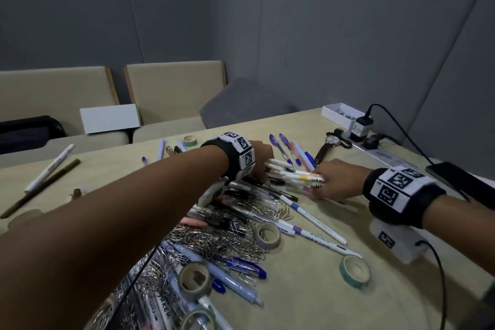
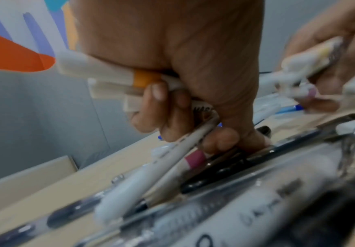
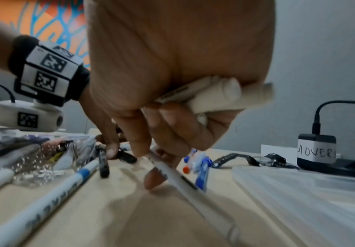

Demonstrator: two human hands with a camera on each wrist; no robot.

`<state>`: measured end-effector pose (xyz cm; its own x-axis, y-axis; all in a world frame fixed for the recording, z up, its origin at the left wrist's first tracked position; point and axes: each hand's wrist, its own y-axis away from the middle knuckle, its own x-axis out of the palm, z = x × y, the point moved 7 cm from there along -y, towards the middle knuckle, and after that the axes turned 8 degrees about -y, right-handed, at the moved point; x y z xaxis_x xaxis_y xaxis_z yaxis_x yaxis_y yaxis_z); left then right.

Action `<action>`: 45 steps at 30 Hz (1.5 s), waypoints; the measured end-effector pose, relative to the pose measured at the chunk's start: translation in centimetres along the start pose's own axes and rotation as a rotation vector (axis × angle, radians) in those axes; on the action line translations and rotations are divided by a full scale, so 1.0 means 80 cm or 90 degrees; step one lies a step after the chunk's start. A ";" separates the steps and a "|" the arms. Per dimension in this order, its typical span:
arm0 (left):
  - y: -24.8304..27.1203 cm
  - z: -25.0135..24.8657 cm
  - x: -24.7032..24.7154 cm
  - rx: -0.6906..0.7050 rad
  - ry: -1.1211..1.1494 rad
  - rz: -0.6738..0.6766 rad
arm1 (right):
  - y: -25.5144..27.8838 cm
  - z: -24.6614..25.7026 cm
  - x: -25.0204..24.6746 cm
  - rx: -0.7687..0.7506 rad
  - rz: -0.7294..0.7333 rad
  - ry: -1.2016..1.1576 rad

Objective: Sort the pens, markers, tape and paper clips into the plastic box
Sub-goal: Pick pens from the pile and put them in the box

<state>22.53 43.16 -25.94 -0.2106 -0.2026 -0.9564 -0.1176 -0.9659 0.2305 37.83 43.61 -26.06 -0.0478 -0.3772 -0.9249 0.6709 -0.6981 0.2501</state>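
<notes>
My left hand (image 1: 261, 166) (image 2: 182, 123) grips a bundle of white markers (image 1: 292, 175) (image 2: 117, 78), one with an orange band. Its lower fingers curl onto more markers in the pile, one of them pink-banded (image 2: 193, 160). My right hand (image 1: 330, 182) (image 3: 151, 160) holds a few white markers (image 3: 216, 95) in its palm. Its fingertips also pinch a white pen (image 3: 185, 182) that lies on the table. The two hands nearly touch. A translucent plastic box (image 3: 299, 192) lies just right of my right hand.
A heap of paper clips (image 1: 214, 238), pens and markers fills the table's middle, with tape rolls (image 1: 268, 234) (image 1: 355, 270) (image 1: 194, 278) around it. Blue pens (image 1: 281, 146), a watch (image 1: 330, 142), a charger (image 1: 361, 128) with cables and a phone (image 1: 455, 177) sit at the right.
</notes>
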 end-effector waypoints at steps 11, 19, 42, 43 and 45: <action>0.048 0.043 -0.046 -0.080 -0.085 -0.019 | 0.019 0.028 0.026 0.019 0.064 0.028; 0.085 0.050 -0.003 0.022 -0.099 0.051 | 0.026 0.047 0.011 0.031 0.060 0.064; 0.098 0.043 0.022 -0.085 0.006 0.006 | 0.035 0.165 -0.080 -0.033 -0.116 -0.032; 0.100 0.044 0.021 -0.088 -0.012 0.003 | 0.035 0.167 -0.082 -0.034 -0.118 -0.039; 0.108 0.048 0.011 -0.095 -0.041 -0.025 | 0.037 0.173 -0.088 -0.040 -0.128 -0.044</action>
<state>17.58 35.27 -24.09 -0.2716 -0.1581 -0.9493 0.0172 -0.9871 0.1595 29.89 35.78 -14.86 -0.2343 -0.2768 -0.9319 0.6874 -0.7250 0.0425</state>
